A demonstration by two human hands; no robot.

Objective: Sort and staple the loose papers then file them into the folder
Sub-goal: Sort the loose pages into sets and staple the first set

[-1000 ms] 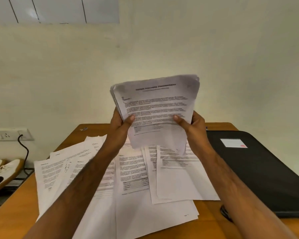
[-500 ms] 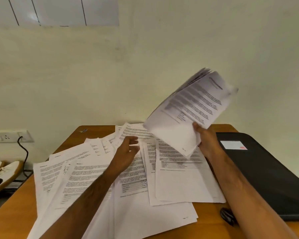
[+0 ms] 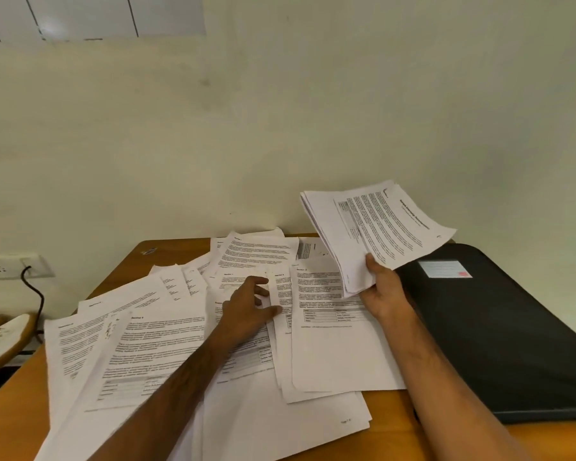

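White loose papers (image 3: 187, 354) lie scattered over the wooden surface (image 3: 393, 437). Left grip (image 3: 246, 311) rests released on them; right grip (image 3: 384, 294) grasps a raised stack (image 3: 376, 227), beside the black folder (image 3: 499, 334).

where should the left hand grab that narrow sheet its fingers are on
Pinch the narrow sheet at its near end, coming from the left hand's own side. That end lies uppermost by the thumb; its far end tucks among the loose papers.
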